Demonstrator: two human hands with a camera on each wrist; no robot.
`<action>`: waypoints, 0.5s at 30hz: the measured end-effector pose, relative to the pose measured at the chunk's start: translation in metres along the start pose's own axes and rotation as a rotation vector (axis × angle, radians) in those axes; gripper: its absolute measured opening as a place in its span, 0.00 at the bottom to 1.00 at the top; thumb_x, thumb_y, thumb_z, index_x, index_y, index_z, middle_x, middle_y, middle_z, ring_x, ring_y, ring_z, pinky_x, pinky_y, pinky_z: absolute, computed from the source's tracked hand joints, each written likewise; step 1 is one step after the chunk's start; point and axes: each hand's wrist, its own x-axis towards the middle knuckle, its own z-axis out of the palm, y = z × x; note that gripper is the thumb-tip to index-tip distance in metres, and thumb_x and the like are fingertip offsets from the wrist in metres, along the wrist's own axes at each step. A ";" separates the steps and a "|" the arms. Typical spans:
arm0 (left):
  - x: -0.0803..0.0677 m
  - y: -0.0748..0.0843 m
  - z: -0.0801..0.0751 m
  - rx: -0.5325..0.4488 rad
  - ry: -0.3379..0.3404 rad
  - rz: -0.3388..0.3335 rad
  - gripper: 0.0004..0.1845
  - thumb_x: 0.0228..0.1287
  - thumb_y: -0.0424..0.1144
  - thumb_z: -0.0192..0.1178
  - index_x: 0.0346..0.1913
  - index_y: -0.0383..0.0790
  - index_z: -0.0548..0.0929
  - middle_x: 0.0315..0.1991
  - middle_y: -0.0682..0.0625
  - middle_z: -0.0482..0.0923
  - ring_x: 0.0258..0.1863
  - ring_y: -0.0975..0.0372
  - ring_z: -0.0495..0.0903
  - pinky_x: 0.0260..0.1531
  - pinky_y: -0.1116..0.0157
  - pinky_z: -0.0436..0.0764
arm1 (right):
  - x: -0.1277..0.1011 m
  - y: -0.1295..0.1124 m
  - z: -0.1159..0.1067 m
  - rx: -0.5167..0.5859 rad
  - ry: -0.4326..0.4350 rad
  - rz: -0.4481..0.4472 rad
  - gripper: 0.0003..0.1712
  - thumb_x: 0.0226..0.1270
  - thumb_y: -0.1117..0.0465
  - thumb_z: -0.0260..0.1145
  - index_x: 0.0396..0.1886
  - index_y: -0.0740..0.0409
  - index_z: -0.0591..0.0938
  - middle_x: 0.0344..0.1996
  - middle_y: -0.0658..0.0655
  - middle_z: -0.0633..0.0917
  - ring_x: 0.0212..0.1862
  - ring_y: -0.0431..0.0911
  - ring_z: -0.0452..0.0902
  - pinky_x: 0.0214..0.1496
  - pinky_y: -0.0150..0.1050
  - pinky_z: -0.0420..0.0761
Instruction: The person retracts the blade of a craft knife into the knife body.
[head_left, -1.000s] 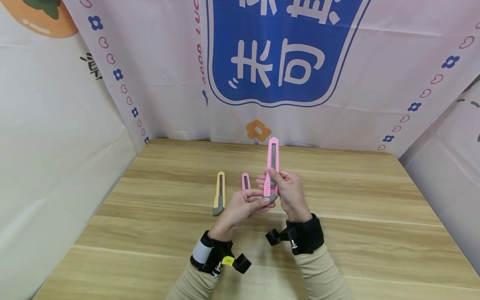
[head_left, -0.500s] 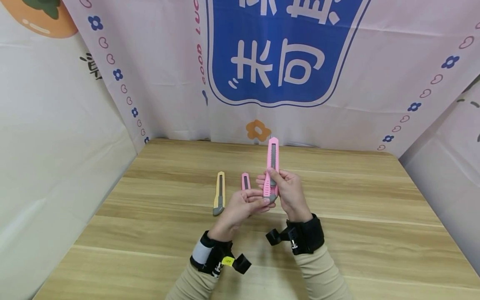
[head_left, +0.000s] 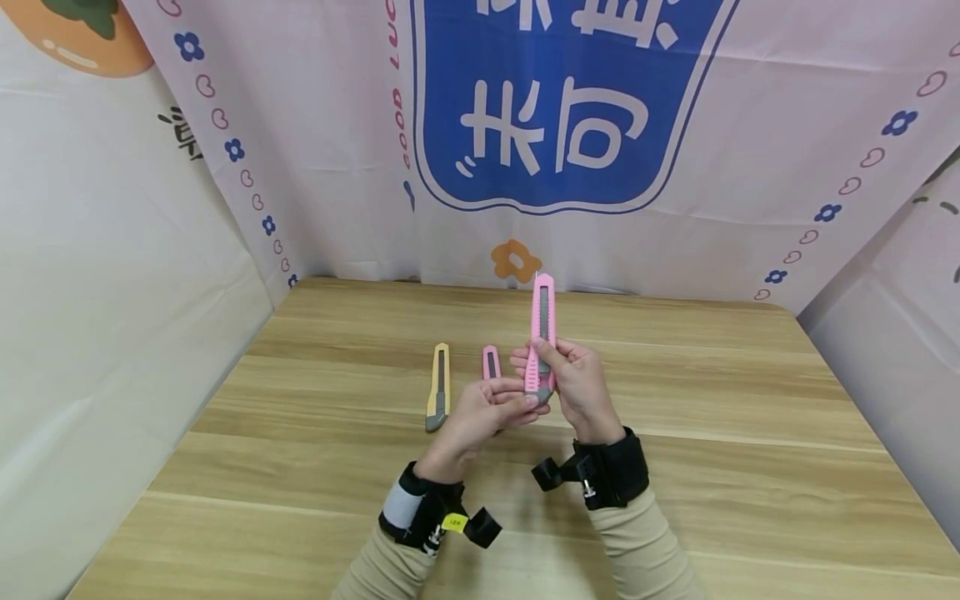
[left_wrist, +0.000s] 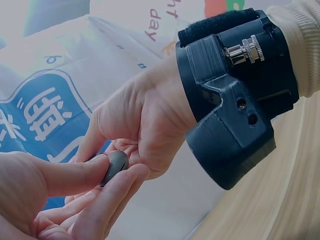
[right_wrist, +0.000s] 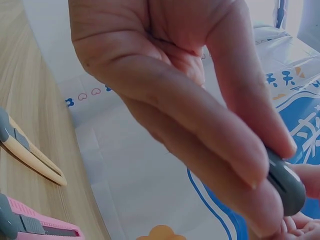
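Note:
A pink utility knife (head_left: 543,312) with a grey end cap (left_wrist: 117,164) is held upright above the table, tip toward the wall. My right hand (head_left: 583,385) grips its lower body, the thumb lying on the front by the grey slider. At the bottom, my left hand (head_left: 477,412) pinches the grey end cap between thumb and fingers; the right wrist view shows this left hand (right_wrist: 200,110) large and close. A thin blade sliver shows at the tip. Behind my left hand lies a second pink utility knife (head_left: 491,362), partly hidden. Left of it rests a yellow utility knife (head_left: 439,387).
The wood-grain table (head_left: 712,400) spreads out around both hands. A printed cloth wall (head_left: 360,225) rises at its back edge, with more cloth on both sides. Each wrist carries a black strapped camera mount, such as the right one (head_left: 611,469).
The held pink utility knife has shifted very slightly left, both hands keeping the same hold. The two knives on the table stay put.

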 end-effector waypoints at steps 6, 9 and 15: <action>0.000 0.000 0.001 0.001 0.003 0.003 0.18 0.66 0.26 0.56 0.58 0.23 0.74 0.49 0.37 0.85 0.37 0.69 0.87 0.48 0.67 0.85 | 0.000 0.001 -0.001 -0.008 -0.006 0.004 0.24 0.73 0.62 0.57 0.57 0.80 0.72 0.26 0.46 0.90 0.35 0.39 0.88 0.44 0.34 0.87; 0.000 0.000 0.000 0.005 -0.005 0.004 0.19 0.66 0.27 0.56 0.59 0.23 0.73 0.52 0.35 0.83 0.37 0.69 0.87 0.48 0.68 0.85 | 0.001 0.002 -0.002 -0.013 -0.013 0.001 0.23 0.72 0.64 0.57 0.58 0.80 0.71 0.28 0.47 0.90 0.36 0.39 0.88 0.45 0.34 0.87; 0.001 -0.001 0.000 0.004 -0.004 0.009 0.19 0.67 0.27 0.55 0.59 0.23 0.73 0.51 0.37 0.84 0.38 0.69 0.86 0.48 0.69 0.85 | 0.001 0.000 -0.003 -0.033 -0.029 0.010 0.23 0.72 0.65 0.57 0.60 0.77 0.72 0.30 0.47 0.90 0.37 0.39 0.88 0.47 0.36 0.87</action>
